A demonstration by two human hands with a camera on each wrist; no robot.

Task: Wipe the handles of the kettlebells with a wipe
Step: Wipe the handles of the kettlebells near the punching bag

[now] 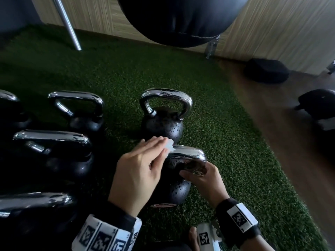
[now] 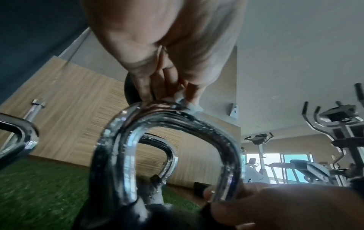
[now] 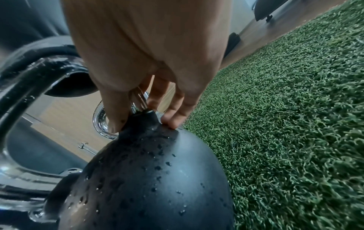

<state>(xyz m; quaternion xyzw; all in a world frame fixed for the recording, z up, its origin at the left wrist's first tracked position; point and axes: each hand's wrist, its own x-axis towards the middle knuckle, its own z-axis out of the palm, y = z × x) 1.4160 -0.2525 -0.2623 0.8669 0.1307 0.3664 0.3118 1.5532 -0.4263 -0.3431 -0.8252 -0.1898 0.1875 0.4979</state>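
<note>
A black kettlebell (image 1: 174,192), beaded with droplets, stands on the green turf just in front of me. My left hand (image 1: 163,147) pinches a small white wipe (image 1: 170,150) and presses it on the top left of the chrome handle (image 1: 190,156). In the left wrist view the wipe (image 2: 190,106) lies on the handle's crown (image 2: 167,121). My right hand (image 1: 192,173) grips the handle's right leg just above the ball; the right wrist view shows its fingers (image 3: 173,112) curled round that leg over the wet body (image 3: 157,171). A second wet kettlebell (image 1: 163,127) stands right behind.
Several more chrome-handled kettlebells (image 1: 54,151) crowd the left side. A black punching bag (image 1: 181,19) hangs ahead, with a steel bar (image 1: 67,24) leaning at the back left. Right of the turf is wood floor with black pads (image 1: 266,70). Exercise machines (image 2: 334,140) stand farther off.
</note>
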